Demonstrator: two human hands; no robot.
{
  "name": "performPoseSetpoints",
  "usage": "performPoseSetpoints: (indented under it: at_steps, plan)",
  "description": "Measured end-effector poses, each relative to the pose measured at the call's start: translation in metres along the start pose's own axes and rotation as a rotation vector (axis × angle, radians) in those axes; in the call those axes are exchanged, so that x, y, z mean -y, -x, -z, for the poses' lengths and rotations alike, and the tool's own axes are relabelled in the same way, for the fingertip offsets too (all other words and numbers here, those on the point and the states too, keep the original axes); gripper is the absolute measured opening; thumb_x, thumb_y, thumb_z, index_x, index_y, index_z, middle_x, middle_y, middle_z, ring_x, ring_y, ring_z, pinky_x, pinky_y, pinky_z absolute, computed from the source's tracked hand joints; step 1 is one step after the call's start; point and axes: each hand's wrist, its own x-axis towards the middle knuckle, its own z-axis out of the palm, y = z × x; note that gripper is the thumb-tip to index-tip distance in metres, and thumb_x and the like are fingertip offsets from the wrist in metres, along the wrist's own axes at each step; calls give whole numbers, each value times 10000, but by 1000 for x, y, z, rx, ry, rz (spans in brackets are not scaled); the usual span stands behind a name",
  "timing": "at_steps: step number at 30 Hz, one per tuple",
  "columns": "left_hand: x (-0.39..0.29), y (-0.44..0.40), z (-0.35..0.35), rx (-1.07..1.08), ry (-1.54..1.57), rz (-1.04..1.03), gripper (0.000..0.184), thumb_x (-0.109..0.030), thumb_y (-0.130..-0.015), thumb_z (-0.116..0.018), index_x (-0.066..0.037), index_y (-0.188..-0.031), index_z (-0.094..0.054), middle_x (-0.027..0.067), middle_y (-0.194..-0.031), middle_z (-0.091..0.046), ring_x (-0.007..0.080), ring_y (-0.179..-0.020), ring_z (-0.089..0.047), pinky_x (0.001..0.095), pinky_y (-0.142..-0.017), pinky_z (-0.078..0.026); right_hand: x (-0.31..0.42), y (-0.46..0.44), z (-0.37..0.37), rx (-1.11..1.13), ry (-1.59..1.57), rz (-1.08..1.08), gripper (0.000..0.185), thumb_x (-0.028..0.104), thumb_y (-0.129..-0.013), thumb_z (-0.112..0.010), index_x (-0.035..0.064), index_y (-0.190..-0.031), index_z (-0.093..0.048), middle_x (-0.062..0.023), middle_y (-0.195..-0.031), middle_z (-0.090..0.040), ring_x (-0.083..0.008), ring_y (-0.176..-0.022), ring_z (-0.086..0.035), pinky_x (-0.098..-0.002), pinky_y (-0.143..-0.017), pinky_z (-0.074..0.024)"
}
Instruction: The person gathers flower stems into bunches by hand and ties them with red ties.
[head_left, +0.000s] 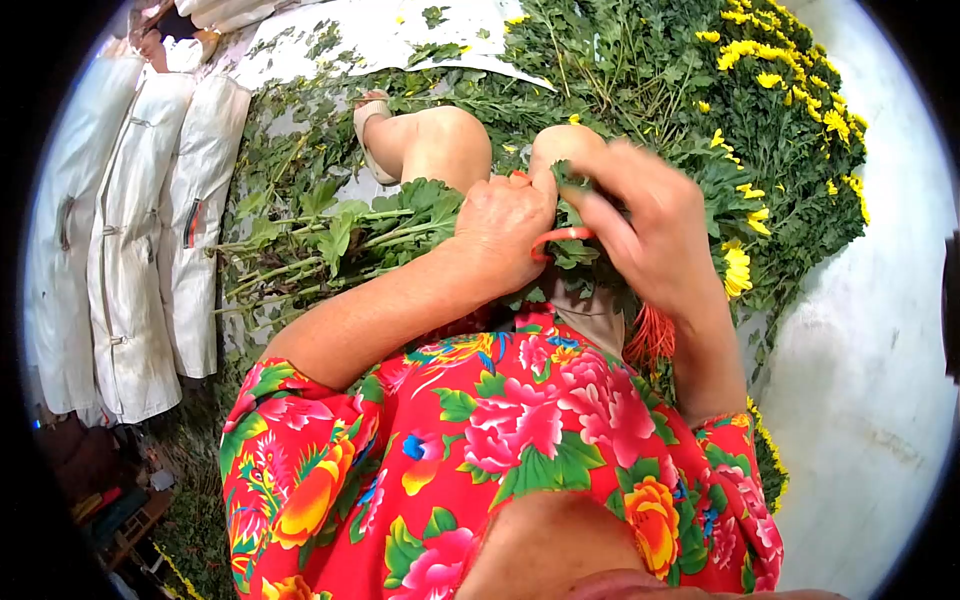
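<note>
A bunch of leafy chrysanthemum stems (335, 245) lies across my lap, its cut ends pointing left. My left hand (505, 228) is closed around the bunch, and its leafy part continues under both hands. An orange-red band (563, 236) curves from beside my left hand to my right hand (645, 215). The right hand's fingers are bent toward the thumb near the band, slightly smeared by motion, with dark green leaves between the hands. Below the right wrist hangs a bundle of red strands (651, 338).
Cut leaves and stems (300, 130) litter the floor around my bare legs. At right stands a large heap of yellow chrysanthemums (790, 110) beside a pale surface (860, 370). Long white wrapped bundles (135, 240) lie at left, and a white sheet (385, 40) is at the top.
</note>
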Motion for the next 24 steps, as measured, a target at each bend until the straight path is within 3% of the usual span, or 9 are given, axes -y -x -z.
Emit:
performPoseSetpoints:
  at_steps: [1,3,5,7,17,19,20,23,24]
  plan:
    - [-3,-1,-1,10,-25,39,370,-197,-655,-748,14,-913,-589,198,-771,-637,358,-826,-646,458,-723,-525,-12,-9,-5,49,166,27,222,138,-808,-664,52,-1010,-630,-132,-975,-629,-339,-811,-622,-429,-669,-503]
    - [-5,-1,0,25,-52,77,352,-212,-652,-749,0,-902,-622,193,-793,-638,347,-843,-641,453,-735,-523,-33,-21,-26,95,167,133,200,159,-805,-655,67,-983,-659,-127,-935,-661,-353,-809,-628,-446,-672,-505]
    - [-4,0,3,191,-141,28,311,-216,-661,-736,-7,-868,-638,186,-832,-638,337,-838,-643,448,-731,-526,-40,-32,-39,227,116,72,171,174,-803,-651,74,-940,-667,-132,-886,-662,-361,-794,-627,-447,-666,-504]
    - [-5,1,5,148,-120,42,316,-200,-662,-733,9,-875,-626,189,-840,-637,342,-840,-648,447,-728,-528,-48,-39,-47,363,66,14,148,189,-801,-646,81,-897,-676,-136,-837,-663,-369,-779,-626,-449,-661,-504]
    - [1,-15,13,132,95,125,426,-128,-662,-712,36,-989,-493,250,-804,-634,421,-804,-643,505,-705,-519,-28,-36,-20,-203,14,17,167,152,-832,-652,2,-904,-653,-169,-810,-654,-340,-706,-640,-373,-634,-503]
    - [4,-19,17,166,97,119,384,-118,-673,-676,68,-980,-538,244,-827,-675,390,-806,-683,473,-710,-548,-3,-5,3,-66,-95,-77,139,103,-826,-660,-6,-909,-636,-165,-799,-634,-317,-719,-653,-373,-626,-501]
    - [4,-21,13,165,89,163,394,-126,-668,-680,75,-978,-543,249,-820,-674,397,-823,-681,480,-731,-544,1,17,12,175,-120,-117,115,44,-836,-641,0,-933,-683,-111,-793,-660,-195,-685,-633,-304,-635,-499]
    - [5,-23,21,204,106,182,452,-201,-661,-742,22,-999,-539,260,-811,-662,425,-817,-656,497,-737,-519,1,76,-17,374,-98,-250,251,73,-812,-672,-40,-1033,-632,-203,-921,-672,-339,-803,-669,-389,-722,-532]
    - [9,-24,18,203,135,207,531,-234,-632,-773,30,-1031,-544,261,-809,-661,424,-819,-656,485,-752,-524,-6,89,-29,319,-48,-275,286,64,-830,-661,-52,-1083,-598,-211,-947,-666,-319,-822,-674,-391,-708,-535]
